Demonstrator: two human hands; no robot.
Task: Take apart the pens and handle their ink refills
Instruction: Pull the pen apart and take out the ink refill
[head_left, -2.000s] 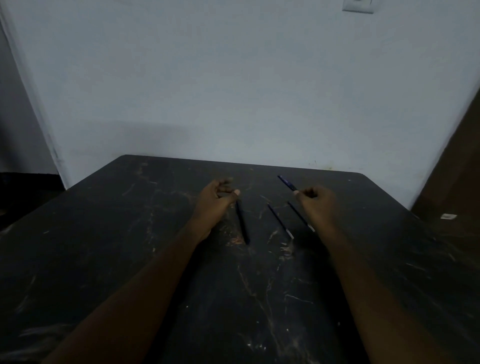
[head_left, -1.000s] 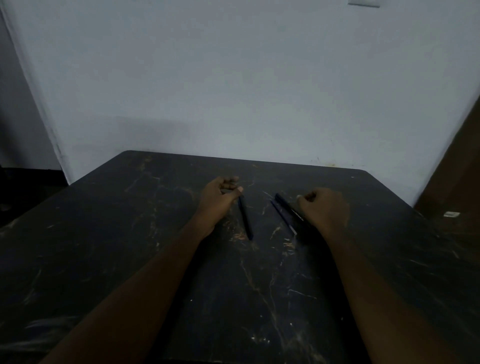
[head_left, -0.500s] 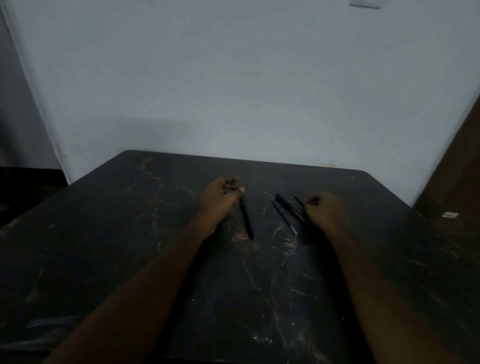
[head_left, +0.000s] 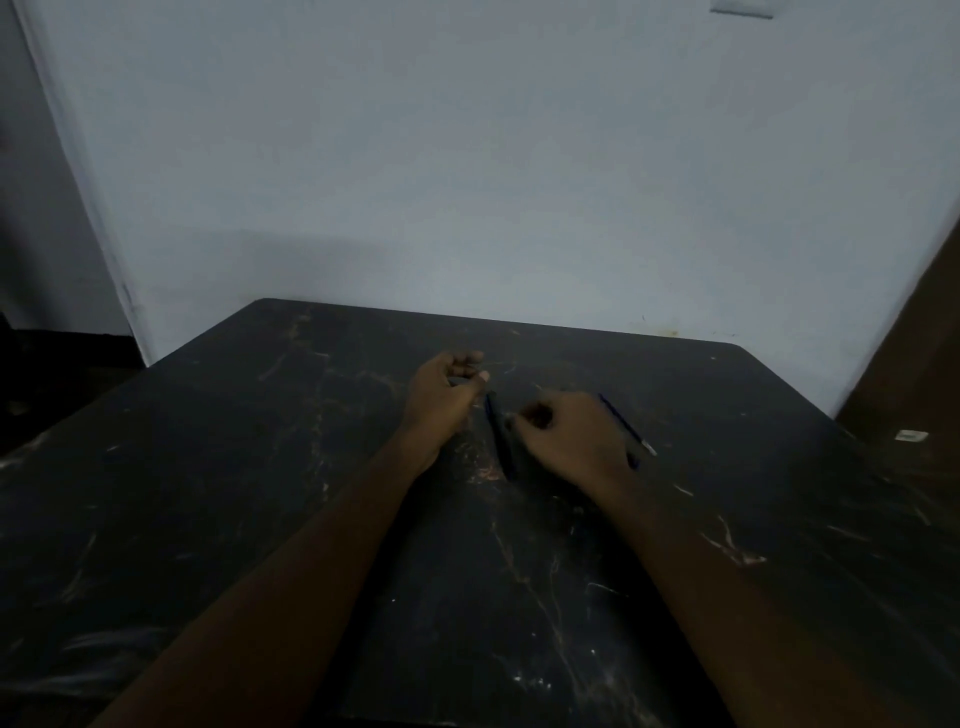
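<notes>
Hands on a scratched dark desk (head_left: 260, 467), left hand (head_left: 441, 395) loosely curled and empty, right hand (head_left: 571, 441) fingers closed beside a dark pen (head_left: 500, 441), grip unclear, thin ink refill (head_left: 626, 427) lying just right of it, nearer the far edge.

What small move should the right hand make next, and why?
Probably close its fingers on the dark pen and lift it. The right hand is curled with fingertips just beside that pen, which lies flat on the table between both hands. A thin refill lies on the table behind it, and the left hand looks empty.
</notes>
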